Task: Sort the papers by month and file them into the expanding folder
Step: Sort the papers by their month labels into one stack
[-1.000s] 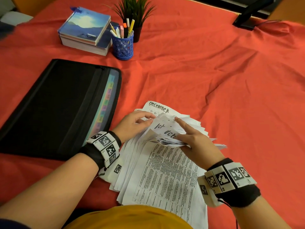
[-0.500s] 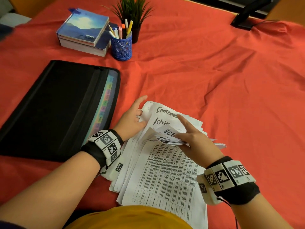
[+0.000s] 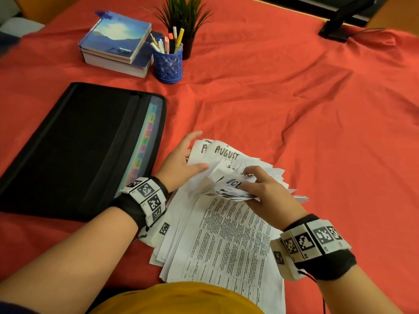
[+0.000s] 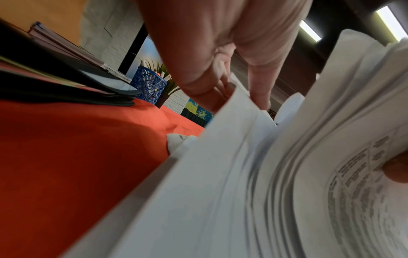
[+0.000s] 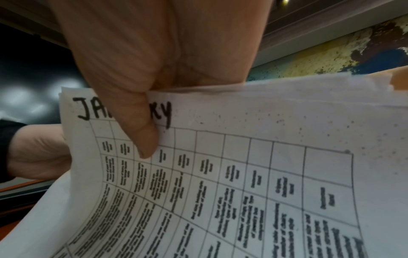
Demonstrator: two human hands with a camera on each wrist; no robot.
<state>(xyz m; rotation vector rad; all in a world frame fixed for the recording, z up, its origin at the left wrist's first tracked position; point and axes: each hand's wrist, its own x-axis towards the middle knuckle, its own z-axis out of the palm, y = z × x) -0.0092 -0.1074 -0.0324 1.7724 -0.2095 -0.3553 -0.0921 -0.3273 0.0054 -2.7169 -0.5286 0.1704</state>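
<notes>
A loose stack of printed papers point(image 3: 226, 241) lies on the red cloth in front of me. My right hand point(image 3: 260, 189) grips the curled-up far ends of several sheets, fingers on top and thumb point(image 5: 141, 122) below, on a page marked JANUARY point(image 5: 264, 174). Sheets marked "Oct" sit in that bundle. My left hand point(image 3: 183, 159) lies at the stack's far left corner with fingers straight and its thumb pressing on a flattened sheet headed AUGUST point(image 3: 226, 152). The black expanding folder point(image 3: 79, 143) lies flat to the left, coloured tabs along its right edge.
At the back stand a pile of books point(image 3: 118, 44), a blue pen cup point(image 3: 168, 64) and a small potted plant point(image 3: 183, 17). A black monitor foot point(image 3: 340, 23) is at the far right corner. Wrinkled red cloth point(image 3: 294, 109) covers the table.
The right hand has kept leafing through the far ends: the exposed heading went from December to September/October to August. The left hand's fingers have straightened and its thumb now lies on the sheets.
</notes>
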